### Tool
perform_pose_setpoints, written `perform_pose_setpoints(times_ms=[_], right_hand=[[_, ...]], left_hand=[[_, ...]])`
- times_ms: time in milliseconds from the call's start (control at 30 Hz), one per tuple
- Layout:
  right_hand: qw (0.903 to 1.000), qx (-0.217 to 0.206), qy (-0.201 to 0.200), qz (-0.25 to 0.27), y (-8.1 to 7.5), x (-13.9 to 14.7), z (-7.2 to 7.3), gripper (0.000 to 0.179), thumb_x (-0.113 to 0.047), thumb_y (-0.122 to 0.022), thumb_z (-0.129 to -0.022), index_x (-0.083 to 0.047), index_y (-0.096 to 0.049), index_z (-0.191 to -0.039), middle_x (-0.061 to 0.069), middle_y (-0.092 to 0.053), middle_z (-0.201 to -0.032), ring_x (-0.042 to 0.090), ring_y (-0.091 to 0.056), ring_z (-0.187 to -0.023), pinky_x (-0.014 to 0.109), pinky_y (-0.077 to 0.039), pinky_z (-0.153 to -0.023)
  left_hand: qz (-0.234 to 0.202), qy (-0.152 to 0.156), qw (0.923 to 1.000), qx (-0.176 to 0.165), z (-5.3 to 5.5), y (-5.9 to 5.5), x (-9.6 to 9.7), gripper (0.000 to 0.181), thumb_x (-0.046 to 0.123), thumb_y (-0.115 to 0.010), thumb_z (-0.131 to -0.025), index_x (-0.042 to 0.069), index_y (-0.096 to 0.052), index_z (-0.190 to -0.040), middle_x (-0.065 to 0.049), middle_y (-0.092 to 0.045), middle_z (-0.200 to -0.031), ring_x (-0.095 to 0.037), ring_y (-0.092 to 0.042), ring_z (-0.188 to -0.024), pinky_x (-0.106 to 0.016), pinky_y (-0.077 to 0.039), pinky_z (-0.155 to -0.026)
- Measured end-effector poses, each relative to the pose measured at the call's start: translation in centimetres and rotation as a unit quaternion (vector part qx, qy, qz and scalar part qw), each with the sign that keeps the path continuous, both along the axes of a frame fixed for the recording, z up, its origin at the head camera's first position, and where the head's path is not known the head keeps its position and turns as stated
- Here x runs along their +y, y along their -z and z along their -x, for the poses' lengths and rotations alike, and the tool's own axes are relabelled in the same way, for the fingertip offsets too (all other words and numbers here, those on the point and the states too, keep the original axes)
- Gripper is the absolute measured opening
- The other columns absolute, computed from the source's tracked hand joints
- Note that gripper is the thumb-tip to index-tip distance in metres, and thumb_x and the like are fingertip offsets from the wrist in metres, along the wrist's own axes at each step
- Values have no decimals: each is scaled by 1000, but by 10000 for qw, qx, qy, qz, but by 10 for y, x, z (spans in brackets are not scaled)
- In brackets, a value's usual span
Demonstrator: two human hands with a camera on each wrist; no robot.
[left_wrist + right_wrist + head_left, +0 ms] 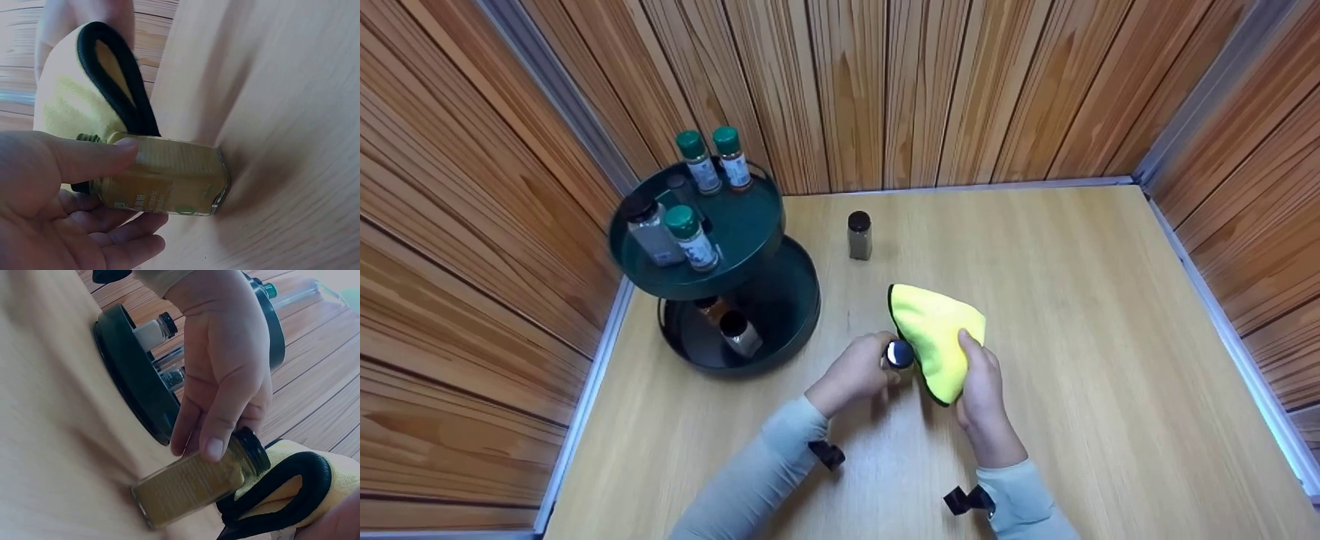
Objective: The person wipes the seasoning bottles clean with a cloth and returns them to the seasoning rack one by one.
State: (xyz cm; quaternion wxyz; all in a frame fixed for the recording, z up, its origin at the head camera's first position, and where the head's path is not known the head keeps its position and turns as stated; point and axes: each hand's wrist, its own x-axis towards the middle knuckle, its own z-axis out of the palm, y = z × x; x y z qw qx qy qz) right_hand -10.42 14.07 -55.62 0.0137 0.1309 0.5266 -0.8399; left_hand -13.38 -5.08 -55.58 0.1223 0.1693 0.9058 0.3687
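My left hand (859,369) pinches a glass spice jar (169,174) of yellow-brown powder between thumb and fingers. Its label appears to read turmeric powder, and it has a dark cap (251,450). The jar is held tilted just over the table. In my right hand (981,386) is a folded yellow cloth (937,326) with a black border, gripped with the thumb on top. The cloth's edge lies against the jar near its cap; whether it presses there I cannot tell.
A two-tier dark green round rack (750,232) stands at the left, with several green- and black-capped jars on top and others on the lower tray (789,300). One black-capped jar (859,238) stands on the table (1072,300) behind the cloth. Wood-panelled walls (930,90) enclose it.
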Motion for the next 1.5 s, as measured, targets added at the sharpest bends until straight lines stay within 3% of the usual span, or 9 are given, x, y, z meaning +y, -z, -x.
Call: perform_pose_setpoints(times_ms=[167, 367, 467, 600, 767, 967, 1133, 1500], right_hand=[[9999, -90, 4, 53, 3, 5, -1, 38, -33, -47, -109, 3, -58, -113, 5, -71, -90, 17, -69, -81, 30, -57, -74], [9999, -9, 113, 1, 0, 10, 4, 40, -34, -47, -109, 3, -58, -121, 4, -72, -99, 17, -70, -90, 31, -57, -81], [10000, -1, 91, 1, -2, 12, 5, 41, -34, -46, -109, 3, -56, -125, 4, -72, -103, 18, -70, -95, 32, -57, -84], [10000, -4, 47, -17, -4, 13, 5, 43, -35, -45, -109, 3, -55, -127, 4, -71, -104, 19, -70, -95, 32, -57, -83], [10000, -7, 69, -12, -5, 12, 6, 43, -35, -45, -109, 2, -54, -127, 4, -70, -104, 18, -69, -95, 32, -56, -83], [9999, 11, 129, 37, -5, 10, 6, 41, -35, -46, -109, 2, -55, -125, 4, -71, -103, 18, -70, -94, 32, -57, -82], [9999, 41, 156, 61, -4, 8, 6, 39, -35, -47, -109, 1, -57, -122, 4, -72, -101, 18, -70, -91, 31, -56, -80], [9999, 147, 64, 66, -5, 8, 10, 38, -34, -47, -109, 1, -61, -114, 4, -72, -93, 17, -70, -82, 30, -56, -73]], left_hand=[[-45, -86, 9999, 45, -4, 3, 0, 47, 7, -83, -80, 4, -63, -122, -10, -69, -115, -20, -63, -106, -37, -51, -98], [153, -905, 9952, 327, -16, 10, 11, 78, 45, -86, -80, 3, -51, -136, -12, -55, -130, -25, -53, -121, -38, -48, -105], [378, -1373, 9886, 481, -21, 13, 17, 83, 57, -85, -77, 6, -51, -132, -9, -50, -123, -23, -50, -114, -36, -50, -98], [431, -1884, 9802, 430, -25, 16, 24, 77, 64, -82, -75, 9, -52, -120, -3, -48, -108, -18, -48, -99, -33, -50, -84], [390, -2237, 9733, 344, -26, 18, 27, 68, 66, -80, -77, 12, -52, -108, 1, -49, -98, -15, -49, -90, -31, -48, -75], [543, -2274, 9716, 360, -26, 15, 27, 61, 57, -81, -79, 12, -50, -107, -1, -50, -98, -17, -52, -90, -33, -51, -75], [426, -2149, 9749, 396, -26, 11, 22, 56, 47, -84, -79, 11, -52, -107, -2, -52, -99, -18, -53, -92, -35, -51, -80], [17, -1438, 9894, 217, -15, -2, 8, 46, 22, -90, -75, 6, -63, -109, -12, -67, -107, -21, -62, -97, -37, -53, -90]])
